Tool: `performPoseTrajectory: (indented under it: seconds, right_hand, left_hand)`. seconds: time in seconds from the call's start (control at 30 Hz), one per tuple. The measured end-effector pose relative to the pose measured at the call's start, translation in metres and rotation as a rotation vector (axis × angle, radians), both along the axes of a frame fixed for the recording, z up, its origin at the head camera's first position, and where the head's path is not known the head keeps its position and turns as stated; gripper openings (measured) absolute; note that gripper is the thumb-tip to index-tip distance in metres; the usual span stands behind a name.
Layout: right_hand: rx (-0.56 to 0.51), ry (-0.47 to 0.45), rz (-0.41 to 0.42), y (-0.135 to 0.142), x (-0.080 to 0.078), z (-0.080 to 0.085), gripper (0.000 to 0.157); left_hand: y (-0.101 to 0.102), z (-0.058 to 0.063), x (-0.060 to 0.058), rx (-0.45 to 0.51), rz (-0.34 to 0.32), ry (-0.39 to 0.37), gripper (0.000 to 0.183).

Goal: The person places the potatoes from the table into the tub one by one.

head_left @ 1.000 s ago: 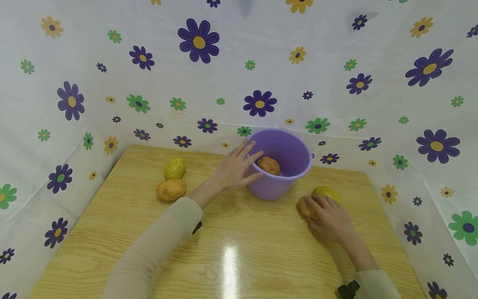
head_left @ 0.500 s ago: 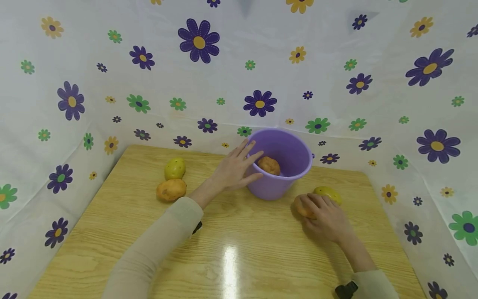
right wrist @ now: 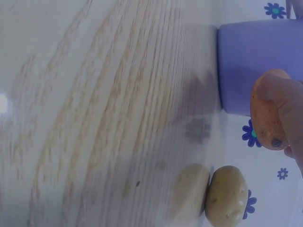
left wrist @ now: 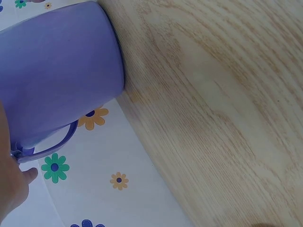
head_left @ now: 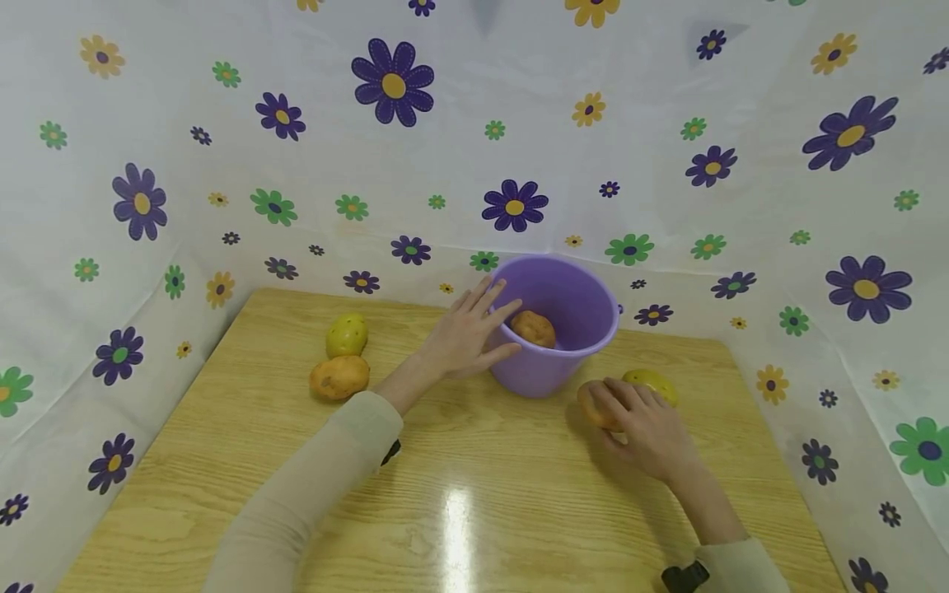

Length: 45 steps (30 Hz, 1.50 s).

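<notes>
A purple bucket (head_left: 535, 377) stands upright towards the back of the table, a brown potato (head_left: 533, 329) inside it. My left hand (head_left: 461, 336) rests on the bucket's left rim with its fingers spread and straight. In the left wrist view the bucket's handle (left wrist: 52, 149) hangs down by the thumb. Right of the bucket, my right hand (head_left: 654, 432) grips another brown potato (right wrist: 266, 116) between thumb and fingers. That potato is off the table, as the right wrist view shows. Just behind the right hand lies a yellow-green, potato-shaped thing (head_left: 652, 385) with dark spots.
On the left of the wooden table (head_left: 474, 461), a second yellow-green, spotted thing (head_left: 347, 335) lies against an orange-brown potato (head_left: 339, 377). Flower-printed white cloth (head_left: 445, 148) walls in the table's back and sides.
My right hand has moved slightly left with the potato, lifting it off the table towards the bucket. The left hand and the bucket have stayed in place.
</notes>
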State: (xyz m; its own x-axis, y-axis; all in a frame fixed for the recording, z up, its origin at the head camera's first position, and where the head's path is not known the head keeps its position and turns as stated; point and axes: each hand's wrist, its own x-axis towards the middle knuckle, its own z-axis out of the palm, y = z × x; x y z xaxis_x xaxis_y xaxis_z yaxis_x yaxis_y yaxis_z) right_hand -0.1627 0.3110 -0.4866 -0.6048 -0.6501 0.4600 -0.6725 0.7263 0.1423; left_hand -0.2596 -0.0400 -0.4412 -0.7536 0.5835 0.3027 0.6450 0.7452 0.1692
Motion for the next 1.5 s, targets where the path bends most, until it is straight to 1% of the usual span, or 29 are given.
performPoseTrajectory:
  seconds: [0.27, 0.5, 0.83, 1.0, 1.1, 1.17, 1.37, 1.5]
  right_hand:
    - [0.022, 0.06, 0.038, -0.015, 0.006, 0.016, 0.084]
    - [0.033, 0.085, 0.059, -0.026, 0.011, 0.025, 0.077]
    - [-0.07, 0.057, 0.109, -0.042, 0.016, 0.036, 0.077]
    - [-0.093, 0.046, 0.138, -0.048, 0.015, 0.043, 0.067]
    - [-0.105, 0.055, 0.154, -0.052, 0.014, 0.047, 0.06]
    - [-0.116, 0.067, 0.166, -0.054, 0.014, 0.049, 0.058]
    - [-0.141, 0.127, 0.197, -0.059, 0.011, 0.057, 0.057]
    - [-0.148, 0.148, 0.221, -0.063, 0.007, 0.064, 0.057]
  left_hand:
    - [0.0, 0.0, 0.0, 0.004, 0.004, -0.016, 0.076]
    - [0.0, -0.002, -0.001, 0.005, 0.003, 0.008, 0.076]
    - [0.001, -0.002, -0.001, -0.003, 0.005, 0.023, 0.075]
    - [0.001, -0.001, 0.0, -0.002, 0.004, 0.022, 0.075]
    - [0.001, 0.0, 0.0, -0.001, 0.002, 0.017, 0.076]
    - [0.001, 0.0, 0.0, -0.001, 0.0, 0.015, 0.076]
    - [0.001, -0.001, -0.001, -0.009, 0.003, 0.029, 0.076]
    - [0.001, -0.002, -0.001, -0.004, 0.005, 0.032, 0.075]
